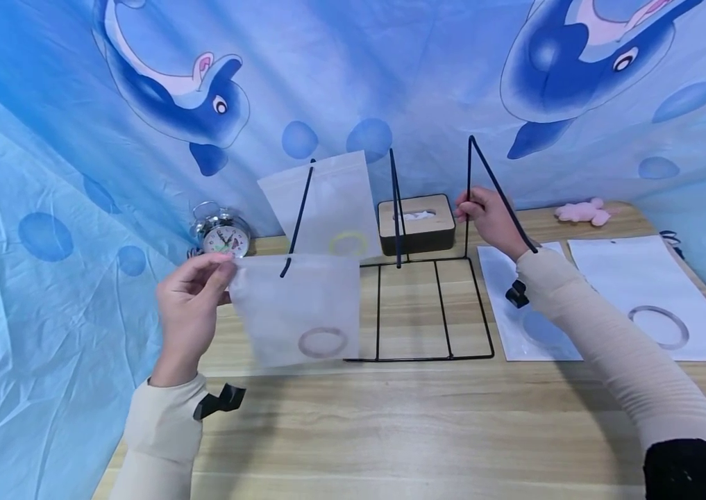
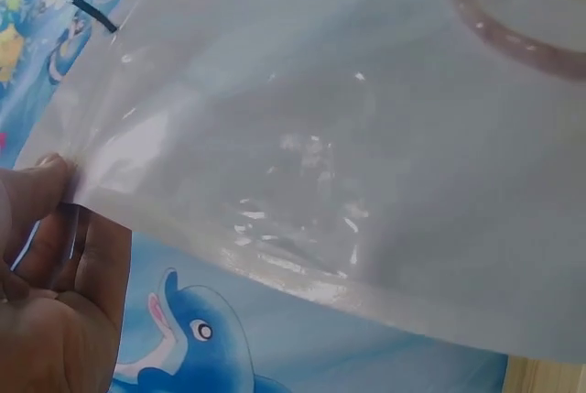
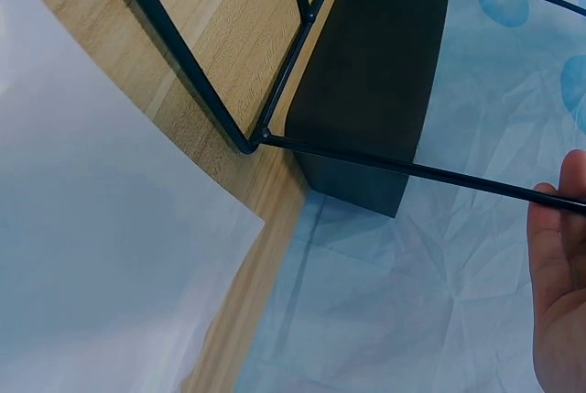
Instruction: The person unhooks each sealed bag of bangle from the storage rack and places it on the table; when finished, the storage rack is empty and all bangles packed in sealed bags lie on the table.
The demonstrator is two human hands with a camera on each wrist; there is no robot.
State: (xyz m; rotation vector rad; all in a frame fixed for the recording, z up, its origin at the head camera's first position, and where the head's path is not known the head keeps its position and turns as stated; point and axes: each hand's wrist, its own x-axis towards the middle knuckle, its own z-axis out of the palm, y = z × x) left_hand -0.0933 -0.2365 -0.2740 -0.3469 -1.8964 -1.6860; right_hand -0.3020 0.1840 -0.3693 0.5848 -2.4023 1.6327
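Note:
A black wire rack [image 1: 377, 312] stands on the table with upright prongs. My left hand [image 1: 193, 309] pinches the upper left corner of a translucent bag [image 1: 296, 298] holding a pinkish ring; a prong's tip pokes through near the bag's top edge. Farther back on the same prong hangs another translucent bag [image 1: 328, 201], with a yellow ring in it. My right hand [image 1: 493, 219] grips the rack's right upright; in the right wrist view the fingers [image 3: 549, 228] touch the black wire. The left wrist view shows thumb and fingers on the bag [image 2: 229, 136].
A tissue box [image 1: 418, 239] stands behind the rack, an alarm clock [image 1: 225, 236] at the back left. To the right lie two white sheet-like bags [image 1: 530, 326] [image 1: 659, 278], the farther one with a ring. A pink toy [image 1: 584, 212] sits at the back right.

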